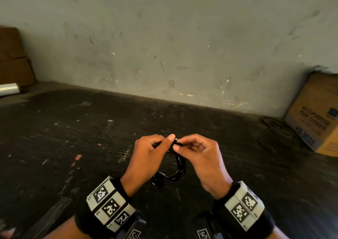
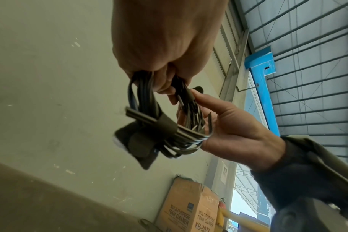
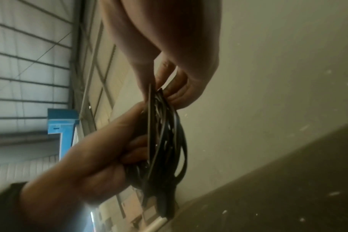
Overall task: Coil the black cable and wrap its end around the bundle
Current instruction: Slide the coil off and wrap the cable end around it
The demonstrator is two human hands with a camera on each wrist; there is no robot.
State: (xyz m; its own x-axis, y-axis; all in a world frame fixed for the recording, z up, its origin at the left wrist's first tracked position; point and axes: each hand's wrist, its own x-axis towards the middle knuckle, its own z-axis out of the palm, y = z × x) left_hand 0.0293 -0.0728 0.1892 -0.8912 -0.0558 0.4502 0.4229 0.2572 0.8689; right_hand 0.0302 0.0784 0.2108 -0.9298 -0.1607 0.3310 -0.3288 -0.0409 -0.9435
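Note:
The black cable [image 1: 178, 171] is coiled into a small bundle that hangs in the air above the dark table [image 1: 82, 132]. My left hand [image 1: 167, 141] grips the top of the bundle, thumb on top. My right hand [image 1: 178, 145] pinches a strand of the cable at the same spot, right against the left thumb. In the left wrist view the coil [image 2: 149, 109] has a dark band [image 2: 166, 124] wrapped across its loops and a blocky black end piece [image 2: 133, 141] at the bottom. In the right wrist view the loops [image 3: 167, 141] hang edge-on below my right fingertips [image 3: 163, 73].
A cardboard box [image 1: 314, 118] of foam cleaner stands at the right against the grey wall [image 1: 164, 37], with a flat dark round thing [image 1: 276, 125] beside it. Brown boxes [image 1: 12, 59] and a clear plastic roll [image 1: 9, 89] sit at the far left.

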